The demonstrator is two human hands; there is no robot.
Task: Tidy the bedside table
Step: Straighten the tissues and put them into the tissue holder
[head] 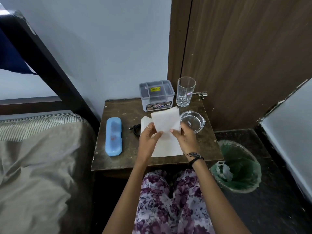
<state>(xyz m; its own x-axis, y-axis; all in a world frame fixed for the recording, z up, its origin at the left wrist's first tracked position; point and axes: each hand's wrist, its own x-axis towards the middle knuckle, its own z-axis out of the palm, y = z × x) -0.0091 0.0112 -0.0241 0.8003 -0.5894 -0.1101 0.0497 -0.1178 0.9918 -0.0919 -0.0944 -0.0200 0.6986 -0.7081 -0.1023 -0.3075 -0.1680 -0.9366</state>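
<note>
A dark wooden bedside table [118,157] stands between the bed and a door. Above its middle, my left hand [149,140] and my right hand [185,139] both pinch a small stack of white paper napkins [166,121], lifted and tilted off the table. More white napkins [167,149] lie flat beneath my hands. A light blue oblong case [113,136] lies at the left. A black cable [135,130] peeks out left of the napkins. A grey compartment organiser box [156,95], a clear drinking glass [185,91] and a glass ashtray [192,121] stand at the back and right.
A bin lined with a green bag [236,166] stands on the dark floor right of the table. The bed with a beige sheet [38,166] borders the left. A brown door [244,56] is behind the table. My knees in floral fabric are below the table's front edge.
</note>
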